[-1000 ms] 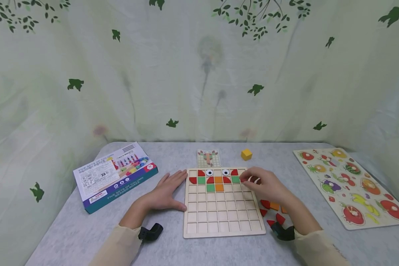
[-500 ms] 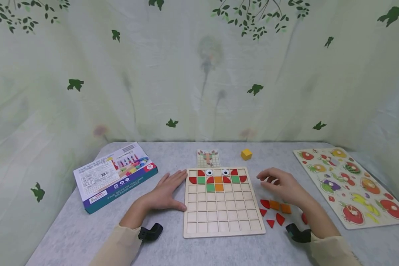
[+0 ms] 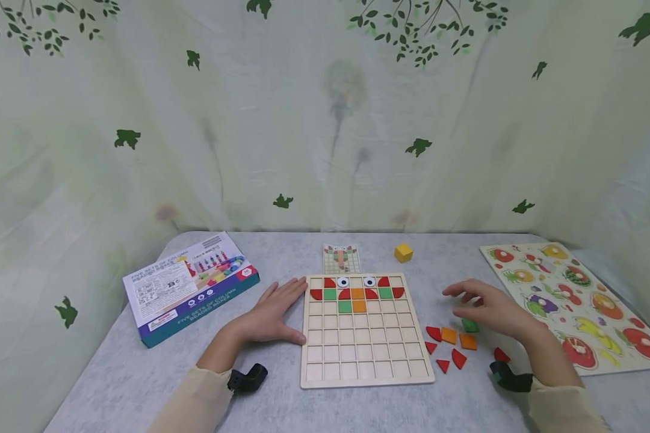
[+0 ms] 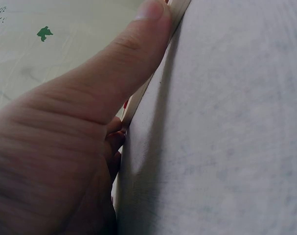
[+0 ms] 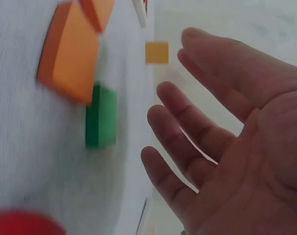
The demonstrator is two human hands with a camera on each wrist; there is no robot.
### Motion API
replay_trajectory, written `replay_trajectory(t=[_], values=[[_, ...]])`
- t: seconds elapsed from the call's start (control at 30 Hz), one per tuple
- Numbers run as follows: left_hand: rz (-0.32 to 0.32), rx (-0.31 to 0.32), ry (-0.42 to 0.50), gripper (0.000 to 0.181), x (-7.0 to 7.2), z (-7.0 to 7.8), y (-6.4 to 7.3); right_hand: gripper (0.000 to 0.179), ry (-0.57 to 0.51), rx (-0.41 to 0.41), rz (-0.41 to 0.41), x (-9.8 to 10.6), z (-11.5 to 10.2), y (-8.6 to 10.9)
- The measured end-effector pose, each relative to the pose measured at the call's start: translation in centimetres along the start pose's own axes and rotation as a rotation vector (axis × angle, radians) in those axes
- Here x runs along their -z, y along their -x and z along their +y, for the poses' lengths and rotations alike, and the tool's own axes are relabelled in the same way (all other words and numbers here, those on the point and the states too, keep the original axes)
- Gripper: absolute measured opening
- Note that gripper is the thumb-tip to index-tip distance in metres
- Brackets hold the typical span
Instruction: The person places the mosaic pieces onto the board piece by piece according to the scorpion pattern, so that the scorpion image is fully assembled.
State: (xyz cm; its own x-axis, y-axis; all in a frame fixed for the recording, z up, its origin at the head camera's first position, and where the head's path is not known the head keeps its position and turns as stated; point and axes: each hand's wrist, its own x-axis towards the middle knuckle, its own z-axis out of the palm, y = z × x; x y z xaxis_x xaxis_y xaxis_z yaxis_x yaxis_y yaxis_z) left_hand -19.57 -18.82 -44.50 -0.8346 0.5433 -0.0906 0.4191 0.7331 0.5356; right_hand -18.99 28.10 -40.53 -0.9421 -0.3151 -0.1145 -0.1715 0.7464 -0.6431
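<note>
Pale wooden grid board (image 3: 366, 352): between the hands.
Left hand (image 3: 269, 316): spread, still touching its left edge.
Right hand (image 3: 490, 307): empty, loosely bent, shifted farther right.
Flat green tile (image 3: 470, 326): newly visible near the right thumb.

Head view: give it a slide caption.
Left hand touches the wooden grid board while the right hand hovers near loose coloured pieces.

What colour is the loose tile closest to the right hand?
Green; the tile shows best in the right wrist view.
</note>
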Motion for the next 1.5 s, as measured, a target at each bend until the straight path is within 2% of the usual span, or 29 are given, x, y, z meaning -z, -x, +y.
replay_trajectory(t=[0.33,0.53,0.8,1.1,1.5], values=[[-0.011,0.007,-0.004,0.117,-0.1,0.1,-0.2,0.041,-0.028,-0.039,-0.092,0.8,2.5,1.1],[-0.008,-0.001,0.002,0.116,-0.2,0.1,-0.2,0.041,-0.01,-0.011,-0.114,1.0,3.4,1.4],[-0.011,0.008,0.0,0.116,-0.1,0.2,-0.2,0.043,-0.001,-0.031,-0.151,1.0,3.9,1.4],[-0.009,0.008,-0.001,0.116,0.0,0.2,-0.1,0.039,-0.001,-0.011,-0.149,0.9,4.3,1.2],[-0.003,0.008,-0.004,0.116,-0.1,0.1,-0.1,0.024,0.033,0.006,-0.111,0.5,4.1,0.9]])
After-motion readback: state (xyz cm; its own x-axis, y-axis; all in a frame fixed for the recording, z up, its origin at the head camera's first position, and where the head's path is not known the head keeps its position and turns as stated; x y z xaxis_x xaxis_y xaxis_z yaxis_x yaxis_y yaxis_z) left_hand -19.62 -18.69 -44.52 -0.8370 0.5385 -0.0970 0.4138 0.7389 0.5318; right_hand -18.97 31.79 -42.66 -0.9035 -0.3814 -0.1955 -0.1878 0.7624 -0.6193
